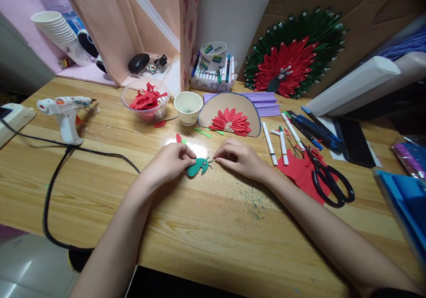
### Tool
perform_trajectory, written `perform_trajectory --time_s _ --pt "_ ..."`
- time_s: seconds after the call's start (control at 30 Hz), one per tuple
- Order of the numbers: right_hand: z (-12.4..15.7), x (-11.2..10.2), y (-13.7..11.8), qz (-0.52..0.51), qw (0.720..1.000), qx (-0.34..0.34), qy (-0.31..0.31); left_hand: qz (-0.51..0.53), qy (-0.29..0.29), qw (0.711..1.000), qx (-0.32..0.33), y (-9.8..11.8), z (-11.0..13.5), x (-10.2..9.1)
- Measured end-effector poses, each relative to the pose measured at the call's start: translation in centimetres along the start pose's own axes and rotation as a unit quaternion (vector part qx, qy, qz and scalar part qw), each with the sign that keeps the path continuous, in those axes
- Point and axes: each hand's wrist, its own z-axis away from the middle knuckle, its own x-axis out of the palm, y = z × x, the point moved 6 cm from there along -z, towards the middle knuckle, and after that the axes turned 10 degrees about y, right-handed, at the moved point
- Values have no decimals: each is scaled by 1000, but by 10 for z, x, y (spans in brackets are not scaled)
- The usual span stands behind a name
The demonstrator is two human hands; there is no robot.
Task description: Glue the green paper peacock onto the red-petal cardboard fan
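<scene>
A green paper bird cutout [195,168] with a round eye and thin prongs at its head lies low over the table. My left hand [176,160] pinches its upper left edge between thumb and fingertips. Just right of the prongs is my right hand [239,156], its thumb and fingertips pressed together; whatever they hold is too small to make out. Behind both hands stands a tan cardboard half-disc [229,103] edged in dark blue, with red paper petals [230,121] fanned on it. A paper cup [188,108] stands left of the half-disc.
At left sits a white glue gun [68,116] with its black cable [49,200] across the table. A clear bowl [126,100] holds red scraps. At right, black-handled scissors [329,182] lie on red paper [299,174] beside markers [269,143]. A green-and-red feathered fan [299,63] leans behind.
</scene>
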Motion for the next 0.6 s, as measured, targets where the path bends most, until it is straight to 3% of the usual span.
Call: perform_trajectory --time_s 0.23,0.6 --pt "-3 4 -4 21 1000 -21 10 -49 -16 998 21 -3 -3 -1" --pt "-2 5 -9 46 998 -26 30 -40 15 999 22 -6 -5 -6"
